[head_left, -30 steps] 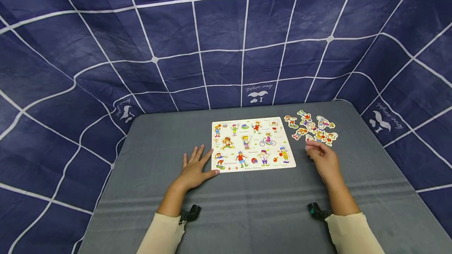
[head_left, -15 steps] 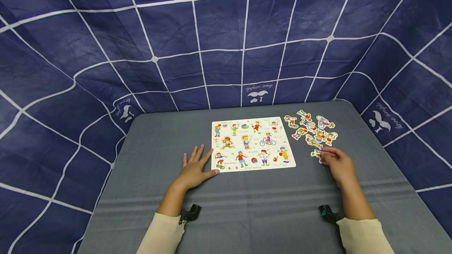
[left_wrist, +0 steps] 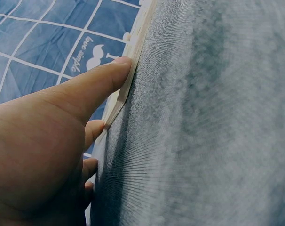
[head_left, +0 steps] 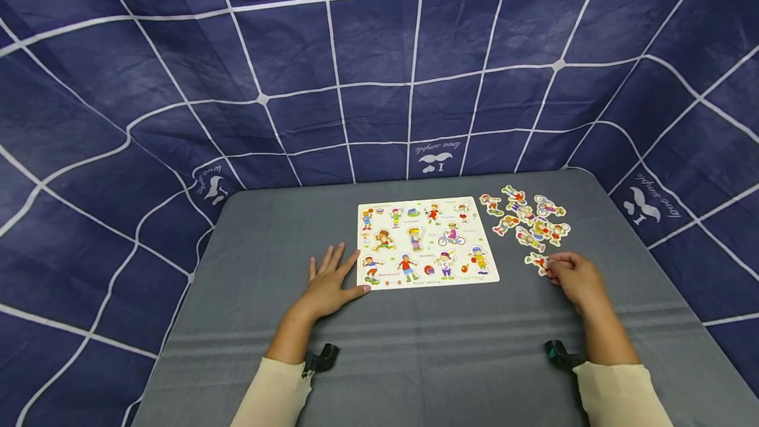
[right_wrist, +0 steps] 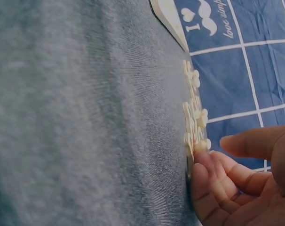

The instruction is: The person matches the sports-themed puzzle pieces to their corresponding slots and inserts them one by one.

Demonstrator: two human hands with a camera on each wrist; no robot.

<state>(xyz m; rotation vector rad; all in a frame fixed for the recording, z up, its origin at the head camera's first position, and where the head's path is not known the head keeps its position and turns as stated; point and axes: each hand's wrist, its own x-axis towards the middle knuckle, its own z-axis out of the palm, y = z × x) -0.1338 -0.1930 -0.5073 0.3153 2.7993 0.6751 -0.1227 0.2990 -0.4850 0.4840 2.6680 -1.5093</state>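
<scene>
A white wooden puzzle board (head_left: 425, 262) printed with sporting children lies flat on the grey table. My left hand (head_left: 326, 290) rests with fingers spread at its left edge; in the left wrist view the thumb (left_wrist: 102, 77) touches the board's side (left_wrist: 128, 89). Over to the right, one puzzle piece (head_left: 537, 263) shaped like a child lies apart from the pile. The fingertips of my right hand (head_left: 574, 277) are at its right end. In the right wrist view the thumb (right_wrist: 248, 142) stands a little off the bent fingers (right_wrist: 203, 186).
Several more puzzle pieces (head_left: 524, 215) lie in a loose pile right of the board, with small knobs (right_wrist: 202, 117) showing in the right wrist view. Blue grid-patterned cloth (head_left: 379, 111) rises behind the table and at both sides.
My right hand has moved from the pile toward me and right, drawing one piece out. In the last half second it has shifted further right, uncovering more of the piece. The left hand stays put.
</scene>
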